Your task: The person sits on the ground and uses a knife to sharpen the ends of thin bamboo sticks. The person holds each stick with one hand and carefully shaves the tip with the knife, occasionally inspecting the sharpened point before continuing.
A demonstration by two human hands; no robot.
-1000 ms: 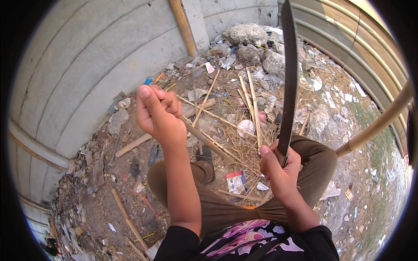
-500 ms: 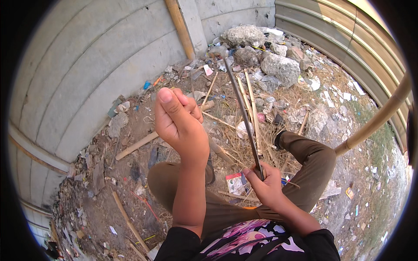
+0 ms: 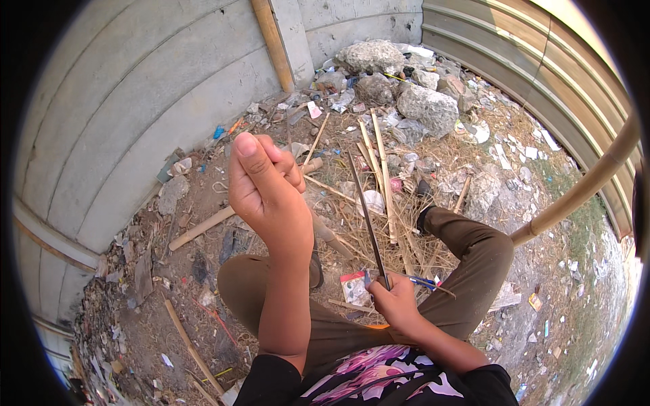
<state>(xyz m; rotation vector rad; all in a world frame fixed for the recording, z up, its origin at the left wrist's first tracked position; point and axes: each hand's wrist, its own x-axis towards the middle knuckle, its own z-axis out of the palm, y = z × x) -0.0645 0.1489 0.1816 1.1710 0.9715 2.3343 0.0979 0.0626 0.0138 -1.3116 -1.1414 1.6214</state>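
While a red-and-white packet point(image 3: 355, 287) is lying at ten o'clock from the right hand point(image 3: 399, 308), its contents are not showing; beyond it, at twelve o'clock from the lap, a white round piece point(image 3: 374, 201) is resting in dry straw, its kind being hard to tell. Littered ground point(image 3: 156, 325) is spreading all around, with bamboo strips point(image 3: 385, 177) and pale rocks point(image 3: 426, 108) lying toward twelve o'clock. A concrete wall point(image 3: 149, 122) is curving along ten o'clock, a corrugated fence point(image 3: 501, 47) is standing at one, and a bamboo pole point(image 3: 575, 191) is slanting in at two.

The right hand is wrapping its fingers closely around the handle of a long dark blade point(image 3: 369, 223), which is rising from the grip toward half past eleven. The left hand point(image 3: 267, 183) is hovering with fingers curled and thumb pressing over them; whether it is pinching anything, one cannot tell. From that hand, the blade is lying apart, toward four o'clock.
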